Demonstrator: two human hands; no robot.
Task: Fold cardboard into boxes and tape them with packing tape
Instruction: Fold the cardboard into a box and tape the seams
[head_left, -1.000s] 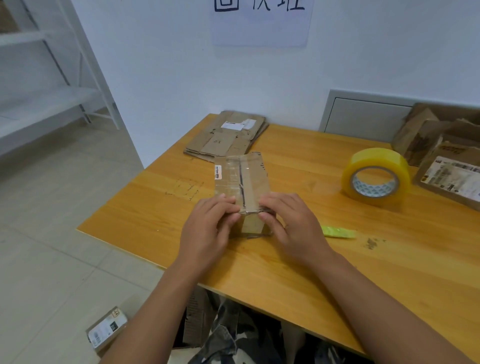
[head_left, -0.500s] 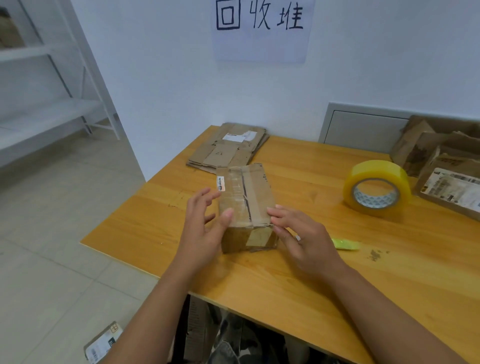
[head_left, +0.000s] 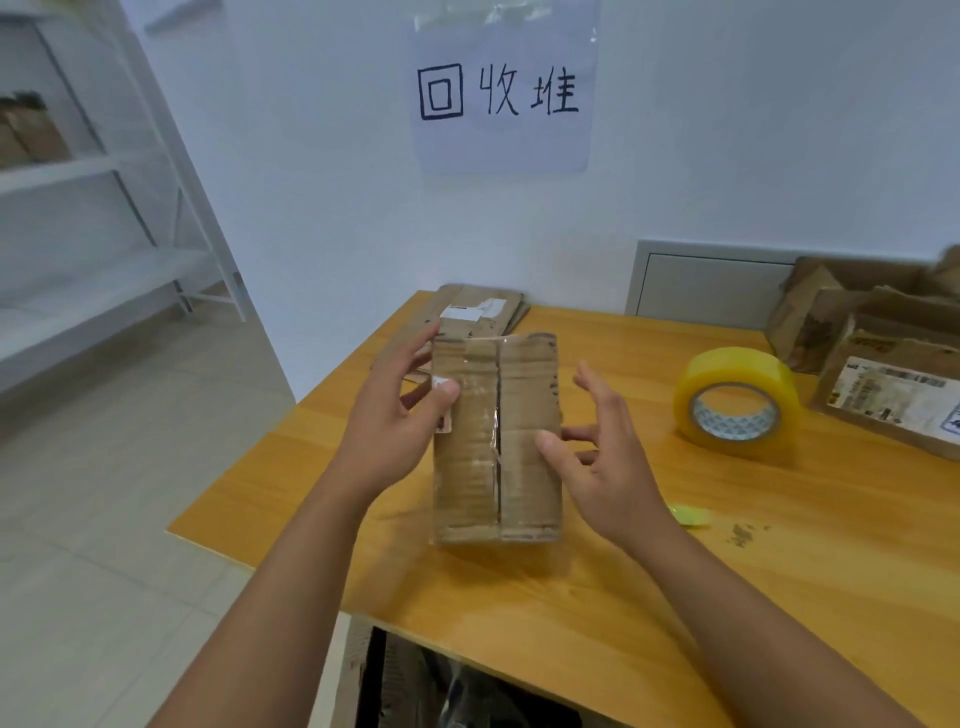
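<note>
A white wall (head_left: 322, 156) rises behind a wooden bench (head_left: 779, 545), and a paper sign (head_left: 501, 91) with three handwritten characters is taped to it above the far edge. Over the bench, the person's two hands flank a closed cardboard box (head_left: 496, 441) whose broad face is turned toward the camera, with the seam between its flaps running down the middle under clear tape. The box's lower end sits at or just above the bench top; which of the two cannot be told. The left hand (head_left: 395, 415) grips the box's left side, its thumb pressed onto the front face and its fingers reaching round the far edge. The right hand (head_left: 605, 457) is spread, fingers loosely apart, with the thumb tip laid on the front face near the right edge and the other fingers just beside that side of the box. Beyond the left hand, against the wall, lies a stack of flattened cardboard (head_left: 478, 314) with a white label on top. Well to the right of the right hand a roll of yellow packing tape (head_left: 737, 402) stands on its edge, and further right sit several worn cartons (head_left: 883, 364). A small green scrap (head_left: 688, 514) lies on the bench just beside the right wrist. White shelving (head_left: 104, 208) stands far off to the left of the left hand.
</note>
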